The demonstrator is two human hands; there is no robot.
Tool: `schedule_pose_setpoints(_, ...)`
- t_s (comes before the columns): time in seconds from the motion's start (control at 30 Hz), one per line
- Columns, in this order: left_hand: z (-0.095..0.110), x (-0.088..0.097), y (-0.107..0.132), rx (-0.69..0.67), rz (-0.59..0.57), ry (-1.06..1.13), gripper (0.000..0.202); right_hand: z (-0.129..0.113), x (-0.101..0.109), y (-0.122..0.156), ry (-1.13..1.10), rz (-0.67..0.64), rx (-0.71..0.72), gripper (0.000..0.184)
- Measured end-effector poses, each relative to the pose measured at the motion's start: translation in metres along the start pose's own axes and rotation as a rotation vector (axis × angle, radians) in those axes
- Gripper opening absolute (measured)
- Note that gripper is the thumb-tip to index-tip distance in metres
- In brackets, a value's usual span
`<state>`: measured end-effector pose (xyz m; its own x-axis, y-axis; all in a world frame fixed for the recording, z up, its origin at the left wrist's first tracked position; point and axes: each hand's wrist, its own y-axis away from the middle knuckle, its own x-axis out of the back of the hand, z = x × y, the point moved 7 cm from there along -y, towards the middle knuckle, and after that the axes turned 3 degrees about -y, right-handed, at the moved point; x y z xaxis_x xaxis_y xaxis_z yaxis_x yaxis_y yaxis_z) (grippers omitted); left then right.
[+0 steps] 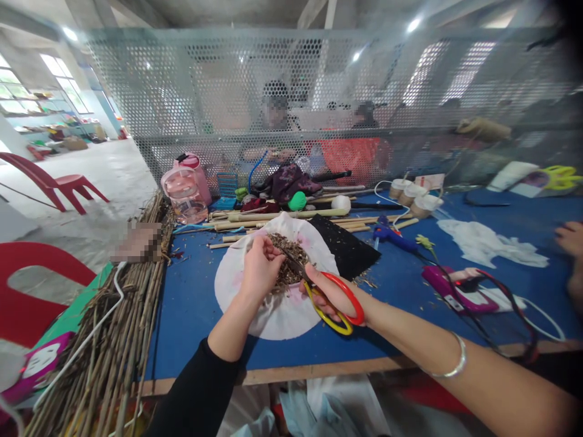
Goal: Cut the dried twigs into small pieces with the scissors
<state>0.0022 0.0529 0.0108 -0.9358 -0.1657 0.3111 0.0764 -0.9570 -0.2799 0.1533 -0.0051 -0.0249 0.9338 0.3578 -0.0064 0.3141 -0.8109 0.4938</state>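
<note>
My right hand [330,294] is closed on a pair of scissors [353,297] with one red and one yellow handle loop. Their dark blades point up and left, toward the fingers of my left hand [263,264]. Those fingers are pinched together over a heap of brown chopped plant bits [291,279]; whatever they hold is too small to make out. Beneath the heap lies a round white cloth [234,273], spread on the blue tabletop [186,315]. Part of the heap is hidden by my hands.
Bundled dry stalks [122,315] line the left side. Behind the cloth lie bamboo sticks [286,215], near a pink clear bottle [184,191]. A black sheet [348,246], a blue glue gun [394,237] and a purple power strip [464,291] are rightward. Another person's hand [569,238] rests at the right edge.
</note>
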Motion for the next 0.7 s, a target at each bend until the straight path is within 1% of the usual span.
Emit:
schedule_pose_setpoints(0.1,-0.001,-0.001,0.000,0.001,-0.017,0.000,0.025,-0.003,0.003,-0.001,0.074,0.001,0.036,0.059)
schedule_pose_setpoints(0.2,-0.003,0.000,-0.002,0.010,-0.027,0.008,0.022,-0.003,0.005,-0.002,0.091,0.001,0.029,0.057)
schedule_pose_setpoints(0.27,-0.005,0.003,-0.004,0.030,-0.007,0.042,0.021,-0.002,0.004,-0.002,0.041,-0.013,0.021,0.055)
schedule_pose_setpoints(0.37,-0.008,0.007,-0.007,0.072,0.024,0.132,0.019,0.001,-0.001,0.000,-0.064,-0.077,0.000,0.059)
schedule_pose_setpoints(0.47,-0.008,0.006,-0.008,0.101,0.023,0.185,0.022,0.002,-0.006,0.003,-0.094,-0.115,0.005,0.061)
schedule_pose_setpoints(0.6,-0.004,0.006,-0.004,0.090,0.063,0.135,0.030,0.000,-0.008,0.005,-0.067,-0.080,0.029,0.060)
schedule_pose_setpoints(0.7,0.000,0.006,-0.001,0.050,0.070,0.048,0.031,0.000,-0.007,0.004,-0.045,-0.058,0.030,0.061)
